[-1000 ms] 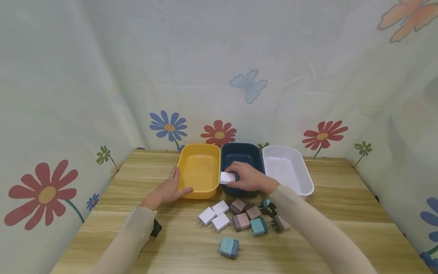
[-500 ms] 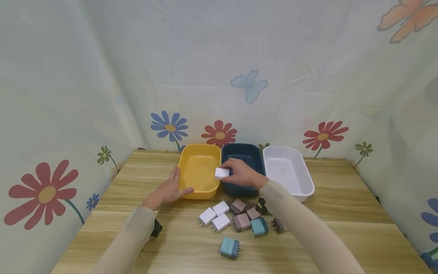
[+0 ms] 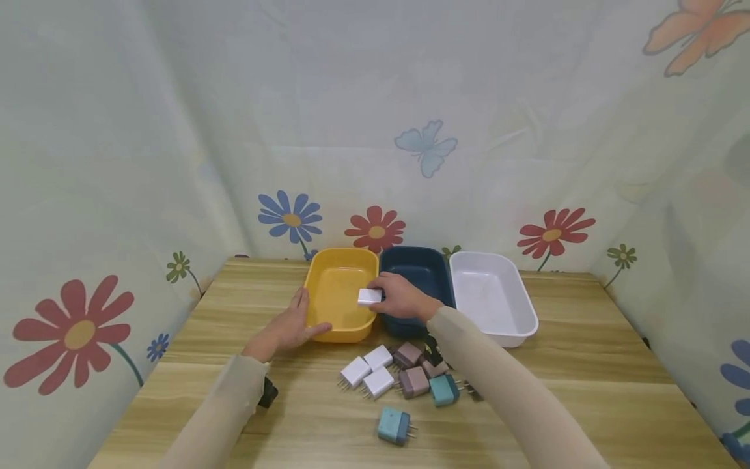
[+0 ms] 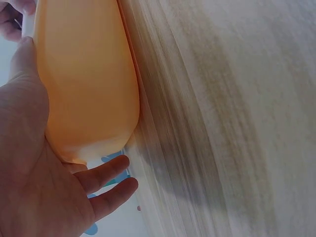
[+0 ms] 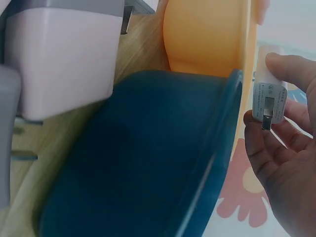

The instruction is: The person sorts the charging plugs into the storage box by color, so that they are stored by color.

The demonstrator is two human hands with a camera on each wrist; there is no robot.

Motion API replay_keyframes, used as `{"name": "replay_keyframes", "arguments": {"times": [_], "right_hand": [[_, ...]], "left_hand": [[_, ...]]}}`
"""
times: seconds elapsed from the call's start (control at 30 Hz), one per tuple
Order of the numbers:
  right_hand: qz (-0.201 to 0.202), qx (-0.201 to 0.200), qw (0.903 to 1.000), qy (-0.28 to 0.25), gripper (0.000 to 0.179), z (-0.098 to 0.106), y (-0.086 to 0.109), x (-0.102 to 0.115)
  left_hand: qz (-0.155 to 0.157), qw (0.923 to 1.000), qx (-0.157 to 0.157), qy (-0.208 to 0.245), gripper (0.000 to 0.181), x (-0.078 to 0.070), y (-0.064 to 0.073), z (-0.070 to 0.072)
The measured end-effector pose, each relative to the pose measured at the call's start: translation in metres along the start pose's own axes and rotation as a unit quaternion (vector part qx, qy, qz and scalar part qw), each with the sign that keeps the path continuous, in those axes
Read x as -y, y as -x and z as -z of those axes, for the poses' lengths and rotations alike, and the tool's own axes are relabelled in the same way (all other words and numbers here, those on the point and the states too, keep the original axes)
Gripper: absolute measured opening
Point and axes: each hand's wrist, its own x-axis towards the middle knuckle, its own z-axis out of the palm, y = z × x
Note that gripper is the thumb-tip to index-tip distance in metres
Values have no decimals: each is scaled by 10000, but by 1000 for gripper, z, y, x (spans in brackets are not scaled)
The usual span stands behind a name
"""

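White plug [image 3: 370, 298]: box-shaped, smooth, edges rounded; its end face carries fine print, too small to read, and a flat metal prong. Location: held above the yellow bin [image 3: 340, 286], at the right rim. State of hands: the right hand [image 3: 401, 296] pinches the white plug between thumb and bent fingers; the left hand [image 3: 290, 324] is spread at the yellow bin's near left corner, thumb on rim, fingers along the side
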Motion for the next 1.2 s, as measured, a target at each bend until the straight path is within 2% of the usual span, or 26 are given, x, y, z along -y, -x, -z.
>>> {"name": "replay_keyframes", "arguments": {"times": [0.2, 0.57, 1.2], "right_hand": [[-50, -26, 9998, 185, 42, -6, -6, -1], [-149, -142, 9997, 117, 40, -3, -13, -6], [-780, -113, 9958, -457, 40, 1, -29, -16]], "left_hand": [[10, 10000, 8, -65, 112, 2, 1, 0], [98, 9999, 34, 14, 112, -1, 1, 2], [-31, 9999, 27, -104, 110, 2, -4, 4]]}}
